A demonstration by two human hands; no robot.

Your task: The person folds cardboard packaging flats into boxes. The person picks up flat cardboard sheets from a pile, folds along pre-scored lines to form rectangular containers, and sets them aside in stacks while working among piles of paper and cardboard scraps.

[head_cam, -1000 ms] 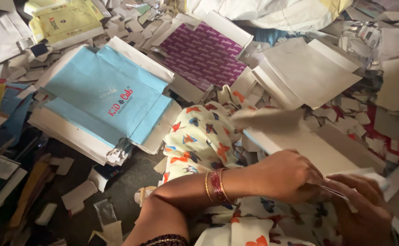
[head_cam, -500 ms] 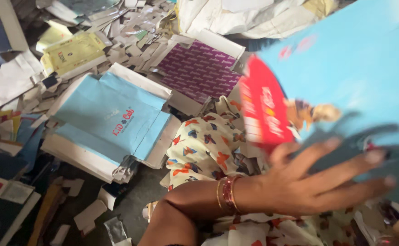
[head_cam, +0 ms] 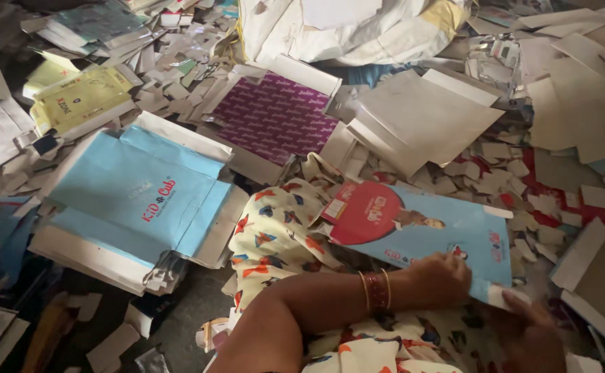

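A flat light-blue card sheet (head_cam: pixel 447 231) with a red round print lies printed side up across my lap, on cream cloth with a butterfly pattern (head_cam: pixel 275 235). My left hand (head_cam: pixel 440 280), with bangles at the wrist, reaches across from the left. Its curled fingers press on the sheet's near edge. My right hand (head_cam: pixel 534 335) pinches the sheet's near right corner by its white flap. Both hands are low in the frame and touch the same sheet.
A stack of light-blue box blanks (head_cam: pixel 136 200) lies to the left. Beyond the lap are a purple patterned blank (head_cam: pixel 275 117), grey-white blanks (head_cam: pixel 420 117), yellow blanks (head_cam: pixel 78 103) and a white sack (head_cam: pixel 344 27). Cardboard scraps (head_cam: pixel 523 173) litter the floor.
The sheet was held blank side up, then swung up close to the camera. Now it lies printed side up on my lap with both hands at its near edge.
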